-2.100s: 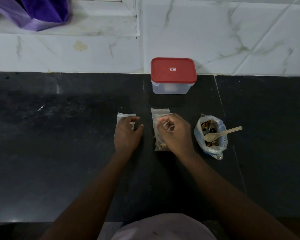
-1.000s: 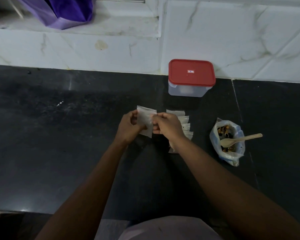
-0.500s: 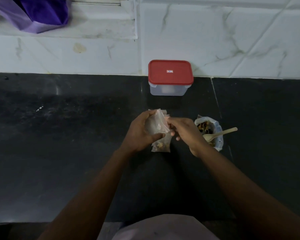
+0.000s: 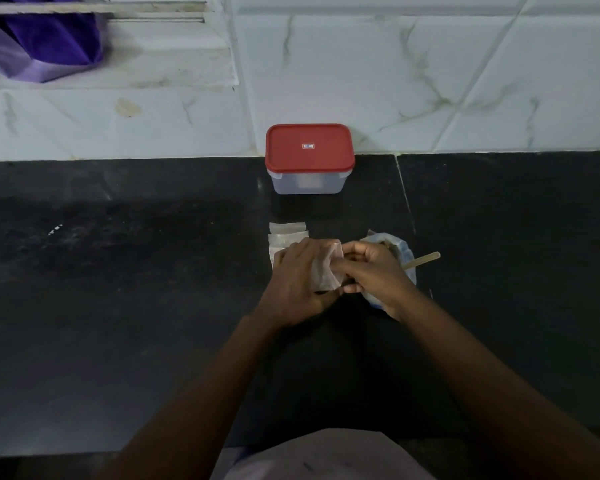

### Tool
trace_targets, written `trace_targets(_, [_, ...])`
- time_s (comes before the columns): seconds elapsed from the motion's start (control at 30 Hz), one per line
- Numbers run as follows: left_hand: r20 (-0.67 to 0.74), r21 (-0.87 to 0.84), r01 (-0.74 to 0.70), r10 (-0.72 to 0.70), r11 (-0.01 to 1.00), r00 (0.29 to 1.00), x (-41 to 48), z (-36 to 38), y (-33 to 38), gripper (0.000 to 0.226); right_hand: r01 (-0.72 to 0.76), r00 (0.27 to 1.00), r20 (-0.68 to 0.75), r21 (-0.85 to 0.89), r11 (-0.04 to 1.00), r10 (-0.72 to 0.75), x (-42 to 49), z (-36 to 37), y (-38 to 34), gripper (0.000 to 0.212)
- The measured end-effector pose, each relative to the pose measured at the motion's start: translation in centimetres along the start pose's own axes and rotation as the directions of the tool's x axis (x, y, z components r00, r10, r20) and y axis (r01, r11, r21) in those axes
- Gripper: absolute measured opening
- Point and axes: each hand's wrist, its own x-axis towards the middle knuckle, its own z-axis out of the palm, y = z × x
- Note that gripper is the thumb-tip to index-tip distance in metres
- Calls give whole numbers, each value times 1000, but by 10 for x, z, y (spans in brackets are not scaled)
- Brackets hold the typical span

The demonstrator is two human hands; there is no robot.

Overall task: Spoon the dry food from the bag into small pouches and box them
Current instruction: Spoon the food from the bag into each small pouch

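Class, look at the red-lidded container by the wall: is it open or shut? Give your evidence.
Shut. The red lid sits flat on the clear container, covering its whole top.

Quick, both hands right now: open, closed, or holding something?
Left hand: closed, holding a small pouch.
Right hand: closed, pinching the same pouch's edge.

Dark stone countertop (image 4: 118, 306), with a pale joint line (image 4: 404, 192) running front to back, right of centre. Behind it stands a wall of white, grey-veined marble tiles (image 4: 430, 81), marked by a yellowish stain (image 4: 128, 107) at left. A white ledge (image 4: 174, 64) projects at upper left and carries a purple bag (image 4: 42, 43). Lighting is dim and even.
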Motion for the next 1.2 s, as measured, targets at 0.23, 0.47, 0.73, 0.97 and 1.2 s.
trace_targets(0.23, [-26, -2, 42, -42, 999, 999, 6, 17, 8, 70, 141, 942, -266, -240, 960, -205, -6, -16, 8, 28])
trace_targets(0.47, [-53, 136, 24, -17, 990, 998, 13, 28, 21, 67, 230, 935, -107, -539, 810, -337, -19, -31, 0, 11])
trace_targets(0.73, [-31, 200, 0, 6, 980, 1000, 22, 45, 29, 64, 116, 992, 8, -486, 866, -129, -11, -49, 10, 17])
trace_targets(0.97, [-49, 88, 0, 5, 996, 999, 26, 54, 33, 48, 57, 998, 43, -279, 958, -47, -16, -52, 15, 41])
trace_targets(1.2, [-45, 24, 16, -14, 1000, 999, 30, 57, 28, 45, 123, 983, -81, -367, 922, -163, -24, -62, 13, 21])
